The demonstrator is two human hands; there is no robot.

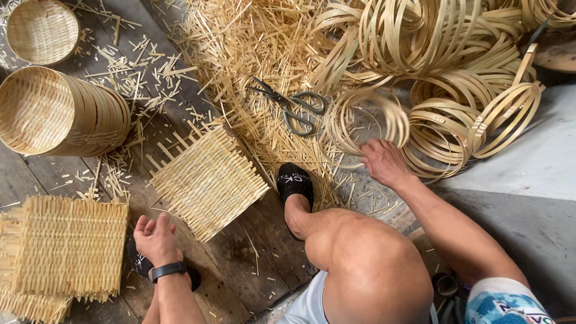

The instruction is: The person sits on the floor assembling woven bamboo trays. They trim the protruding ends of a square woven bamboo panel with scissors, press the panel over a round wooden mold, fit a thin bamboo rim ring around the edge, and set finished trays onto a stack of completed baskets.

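The right hand (384,164) sits just right of the frame's centre, fingers curled around the lower rim of a pale round hoop of thin bamboo strip (367,122), which shows blurred and appears lifted slightly off the floor; the grip looks closed on the strip, though the fingertips themselves are hidden behind the hand. The hoop is light straw-coloured, made of several thin bands coiled together into a ring, open in the middle. Just left of it lie dark grey metal scissors (293,105) on a heap of loose straw-coloured bamboo splinters (245,36). Above and to the right spreads a large pile of similar bamboo hoops (450,41), filling the upper right of the frame. The left hand (155,239), at lower left with a black wristband, rests with fingers loosely bent and holding nothing, just beside the lower corner of a square woven mat of flat bamboo slats (207,181) lying on the dark wooden floor planks (240,259). A stack of more woven mats (55,250) lies at far left, and a row of round woven bamboo trays (56,112) lies on its side at upper left. A foot in a black sandal (294,184) stands at centre.
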